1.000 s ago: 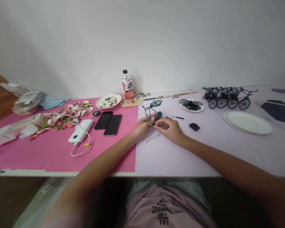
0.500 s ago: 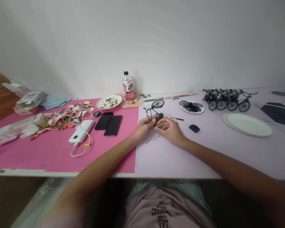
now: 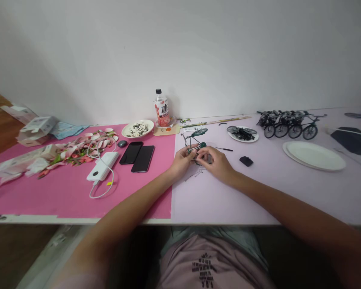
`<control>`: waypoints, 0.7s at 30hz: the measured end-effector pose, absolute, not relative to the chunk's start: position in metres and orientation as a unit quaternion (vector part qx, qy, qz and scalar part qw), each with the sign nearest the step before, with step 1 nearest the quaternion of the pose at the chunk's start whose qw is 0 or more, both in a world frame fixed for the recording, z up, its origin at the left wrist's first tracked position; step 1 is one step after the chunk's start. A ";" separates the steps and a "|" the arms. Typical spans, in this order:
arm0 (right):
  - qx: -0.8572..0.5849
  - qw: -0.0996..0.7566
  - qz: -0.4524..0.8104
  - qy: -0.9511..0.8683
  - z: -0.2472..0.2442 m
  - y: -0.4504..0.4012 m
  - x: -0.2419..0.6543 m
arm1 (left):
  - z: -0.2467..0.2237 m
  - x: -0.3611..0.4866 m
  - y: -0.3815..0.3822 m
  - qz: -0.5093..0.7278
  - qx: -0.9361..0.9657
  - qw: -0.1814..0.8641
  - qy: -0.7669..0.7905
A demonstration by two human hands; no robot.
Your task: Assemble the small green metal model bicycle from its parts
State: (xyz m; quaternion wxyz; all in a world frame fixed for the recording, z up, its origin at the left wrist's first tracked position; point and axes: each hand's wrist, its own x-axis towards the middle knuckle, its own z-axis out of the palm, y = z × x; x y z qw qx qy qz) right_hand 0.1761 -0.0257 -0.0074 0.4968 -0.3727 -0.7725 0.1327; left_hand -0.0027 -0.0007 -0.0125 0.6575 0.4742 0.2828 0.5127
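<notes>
My left hand (image 3: 183, 161) is closed around the frame of a small dark green model bicycle (image 3: 193, 141), holding it tilted above the lilac part of the table. One spoked wheel points away from me; the lower end is partly hidden by my fingers. My right hand (image 3: 214, 160) is pinched against the near end of the model, thumb and forefinger together. Whatever sits between those fingertips is too small to make out. Just below the hands lie several thin little rods (image 3: 195, 174). A small black screwdriver (image 3: 224, 149) lies beyond my right hand.
To the right are a small black block (image 3: 246, 161), a plate of black parts (image 3: 243, 138), several finished model bicycles (image 3: 291, 126) and stacked white plates (image 3: 315, 155). On the left are two phones (image 3: 142, 158), a power bank (image 3: 102, 166), petals (image 3: 75, 149) and a bottle (image 3: 161, 110).
The model bicycle has tilted a little in my left hand, so its far wheel looks flatter. My right fingertips have shifted slightly and come closer together at its near end.
</notes>
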 end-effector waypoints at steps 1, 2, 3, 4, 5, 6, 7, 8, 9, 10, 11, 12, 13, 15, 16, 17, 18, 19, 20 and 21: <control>-0.366 0.497 0.117 -0.778 -0.007 -0.025 0.177 | -0.012 -0.003 -0.001 0.513 0.473 0.657 0.285; -0.362 0.497 0.103 -0.782 -0.007 -0.025 0.178 | -0.012 -0.002 -0.001 0.514 0.471 0.657 0.288; -0.359 0.499 0.094 -0.783 -0.007 -0.024 0.179 | -0.011 -0.002 -0.002 0.513 0.469 0.658 0.289; -0.357 0.502 0.087 -0.783 -0.006 -0.024 0.180 | -0.011 -0.002 -0.002 0.512 0.468 0.659 0.290; -0.355 0.507 0.085 -0.781 -0.005 -0.024 0.181 | -0.010 -0.002 -0.002 0.509 0.468 0.661 0.290; -0.354 0.510 0.085 -0.779 -0.004 -0.024 0.183 | -0.010 -0.002 -0.002 0.506 0.468 0.664 0.290; -0.354 0.514 0.086 -0.777 -0.003 -0.024 0.184 | -0.010 -0.003 -0.002 0.504 0.468 0.666 0.289; -0.353 0.516 0.086 -0.775 -0.002 -0.024 0.185 | -0.009 -0.003 -0.002 0.502 0.469 0.667 0.289; -0.354 0.520 0.086 -0.773 -0.001 -0.025 0.186 | -0.009 -0.004 -0.001 0.499 0.472 0.666 0.289; -0.356 0.523 0.085 -0.769 0.000 -0.025 0.187 | -0.009 -0.005 -0.001 0.498 0.477 0.663 0.291; -0.359 0.527 0.085 -0.766 0.001 -0.025 0.187 | -0.009 -0.006 0.000 0.496 0.482 0.660 0.293; -0.362 0.530 0.085 -0.762 0.002 -0.026 0.188 | -0.009 -0.007 0.000 0.494 0.488 0.656 0.295; -0.366 0.531 0.088 -0.759 0.003 -0.027 0.188 | -0.009 -0.007 0.001 0.493 0.492 0.653 0.297; -0.377 0.524 0.101 -0.757 0.005 -0.028 0.188 | -0.010 -0.009 0.002 0.494 0.495 0.648 0.303; -0.382 0.520 0.108 -0.757 0.007 -0.029 0.187 | -0.010 -0.009 0.002 0.495 0.494 0.646 0.306; -0.386 0.515 0.113 -0.757 0.008 -0.030 0.187 | -0.010 -0.010 0.002 0.497 0.492 0.645 0.307; -0.389 0.512 0.114 -0.757 0.009 -0.030 0.187 | -0.010 -0.010 0.003 0.500 0.489 0.645 0.308; -0.391 0.510 0.112 -0.758 0.011 -0.031 0.187 | -0.010 -0.010 0.003 0.503 0.486 0.646 0.306; -0.393 0.510 0.105 -0.758 0.013 -0.030 0.188 | -0.010 -0.010 0.004 0.505 0.481 0.648 0.304; -0.394 0.512 0.095 -0.757 0.015 -0.030 0.190 | -0.009 -0.010 0.004 0.508 0.476 0.650 0.305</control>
